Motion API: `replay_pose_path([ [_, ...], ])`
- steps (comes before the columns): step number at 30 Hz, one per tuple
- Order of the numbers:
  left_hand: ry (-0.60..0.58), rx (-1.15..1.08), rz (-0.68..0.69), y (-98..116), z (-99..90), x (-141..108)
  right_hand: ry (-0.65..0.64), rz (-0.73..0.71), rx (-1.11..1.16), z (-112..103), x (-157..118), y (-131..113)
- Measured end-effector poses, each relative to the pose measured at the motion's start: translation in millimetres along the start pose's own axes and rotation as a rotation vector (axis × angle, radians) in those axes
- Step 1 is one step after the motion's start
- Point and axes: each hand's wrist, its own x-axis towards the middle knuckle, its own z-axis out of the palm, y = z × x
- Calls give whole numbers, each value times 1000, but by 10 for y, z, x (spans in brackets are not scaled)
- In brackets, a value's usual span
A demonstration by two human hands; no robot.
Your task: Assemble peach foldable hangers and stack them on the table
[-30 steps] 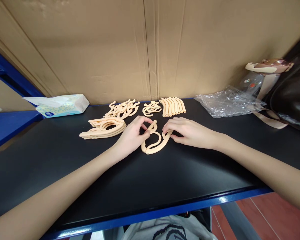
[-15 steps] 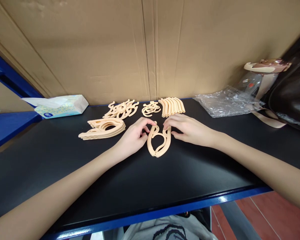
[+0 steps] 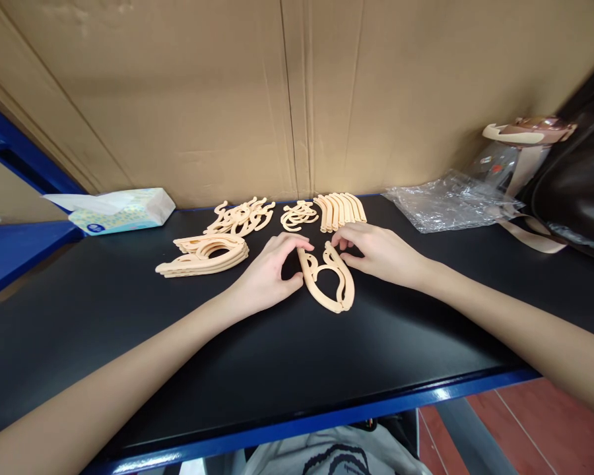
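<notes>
A folded cream plastic folding hanger (image 3: 348, 287) lies on the black tabletop, its two curved arms meeting at the near end. My left hand (image 3: 272, 270) is closed on the left arm, index finger on the far tip and thumb against the outer side. With bent fingers and thumb, my right hand (image 3: 373, 254) grips the far tip of the right arm. Left of my left hand lies a stack of similar folded hangers (image 3: 202, 265). Just beyond my hands are loose hook pieces (image 3: 299, 214) and a row of curved arm pieces (image 3: 339, 211).
More loose hanger parts (image 3: 240, 216) lie behind the stack. A tissue pack (image 3: 129, 210) stands at the back left. On the right are a clear plastic bag (image 3: 445, 201), a bottle with a strap (image 3: 529, 135) and a dark bag (image 3: 579, 171). Cardboard (image 3: 202, 99) backs the table.
The hanger has turned and its near end has swung to the right. My left hand has shifted slightly right with it, and its thumb now rests along the left arm.
</notes>
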Motion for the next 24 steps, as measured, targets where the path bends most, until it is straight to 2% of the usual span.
replay_pose_path([
  [5, -67, 17, 25, 64, -33, -20, -5, 43, 57, 33, 10, 4],
  [12, -140, 3, 50, 103, -52, -21, -29, 24, 138, 33, 13, -38],
  [24, -161, -31, 6, 71, -14, -40, -29, -50, 286, 12, 8, -119],
])
